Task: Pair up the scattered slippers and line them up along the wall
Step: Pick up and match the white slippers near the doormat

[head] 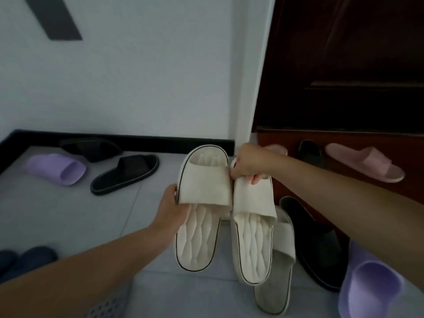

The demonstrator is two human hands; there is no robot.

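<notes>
Two cream slippers with black trim held side by side in air above grey floor (68,221), toes toward white wall (137,88). Left hand (173,203) grip closed on strap edge of left cream slipper (202,214). Right hand (250,164) grip pinching strap top of right cream slipper (252,237). Inner edges touching. On floor beneath: grey slipper (275,271), dark slipper (319,246), near purple slipper (371,288). By baseboard (160,142): black slipper (125,174), far purple slipper (57,169). Pink slipper (364,162) before dark red door (344,65).
</notes>
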